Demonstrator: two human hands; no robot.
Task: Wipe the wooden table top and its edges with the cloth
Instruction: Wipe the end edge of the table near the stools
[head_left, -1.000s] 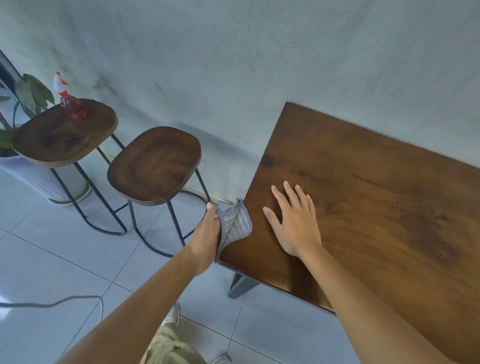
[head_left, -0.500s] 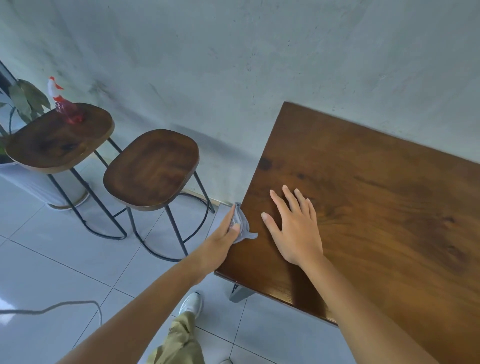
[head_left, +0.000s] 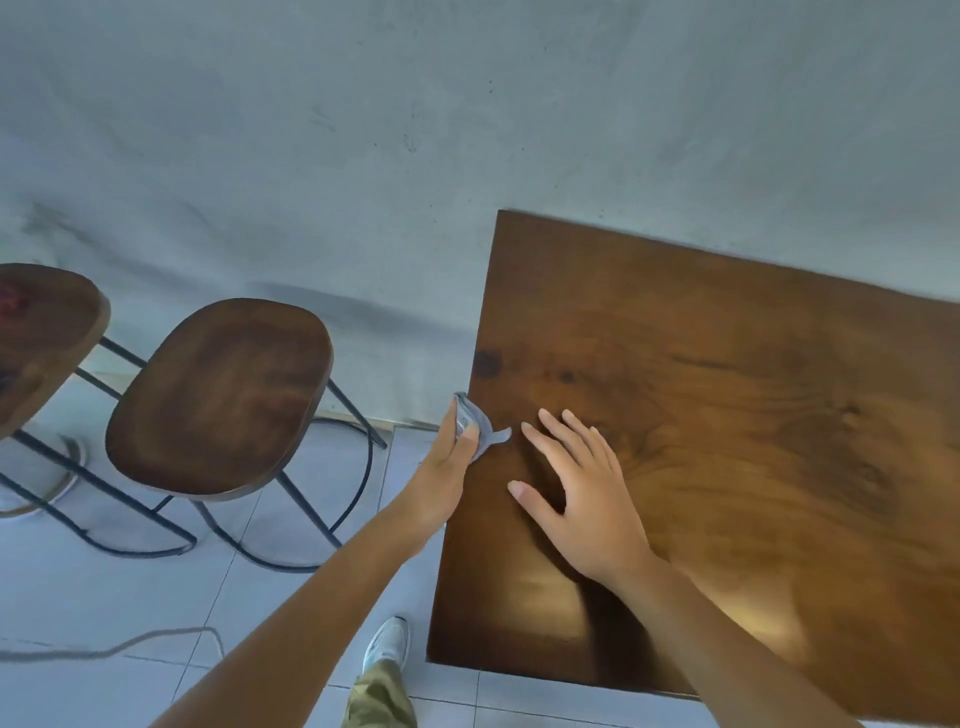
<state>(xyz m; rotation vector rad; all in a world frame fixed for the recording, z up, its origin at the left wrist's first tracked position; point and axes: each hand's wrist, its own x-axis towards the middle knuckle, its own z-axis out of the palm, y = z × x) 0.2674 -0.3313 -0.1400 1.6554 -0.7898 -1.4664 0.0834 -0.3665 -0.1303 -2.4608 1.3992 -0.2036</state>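
Note:
The dark wooden table top (head_left: 727, 395) fills the right half of the head view, its far side against the wall. My left hand (head_left: 441, 478) presses a small grey cloth (head_left: 480, 428) against the table's left edge, about halfway along it. The cloth wraps over the edge, and one corner lies on the top. My right hand (head_left: 582, 499) lies flat on the table top just right of the cloth, fingers spread, holding nothing.
Two wooden stools with black metal legs stand to the left, one close (head_left: 223, 395) and one at the frame edge (head_left: 41, 338). A grey cable (head_left: 130, 644) lies on the tiled floor. My shoe (head_left: 387, 642) is near the table's front left corner.
My left hand has slid the cloth along the left edge away from me, toward the wall. The cloth is more bunched. The view has shifted right and forward; my right hand stays put.

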